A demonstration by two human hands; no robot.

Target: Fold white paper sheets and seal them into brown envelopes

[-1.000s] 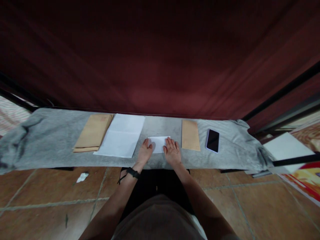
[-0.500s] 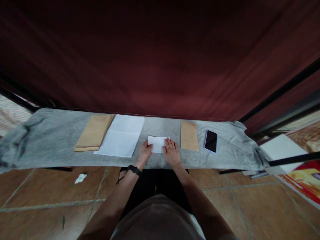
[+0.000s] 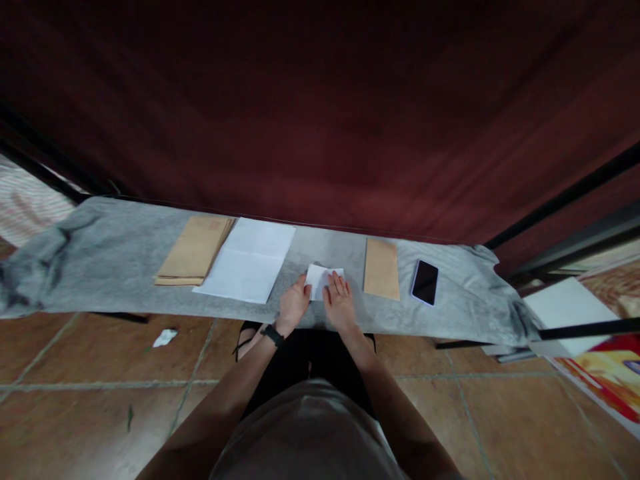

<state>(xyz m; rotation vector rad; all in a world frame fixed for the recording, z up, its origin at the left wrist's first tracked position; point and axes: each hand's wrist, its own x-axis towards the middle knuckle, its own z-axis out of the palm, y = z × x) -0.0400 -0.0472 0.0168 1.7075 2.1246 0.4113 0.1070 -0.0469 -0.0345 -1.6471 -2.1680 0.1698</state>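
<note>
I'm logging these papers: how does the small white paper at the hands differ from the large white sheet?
The small paper covers far less area than the large sheet. The left hand and right hand touch the small paper; neither touches the large sheet. The large sheet lies fully visible; the small paper is partly covered. Both are white.

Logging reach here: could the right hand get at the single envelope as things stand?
Likely yes: the single envelope lies just right of the right hand, with only grey cloth between them. The hand rests on the small paper, though, so it would probably have to leave that first.
</note>
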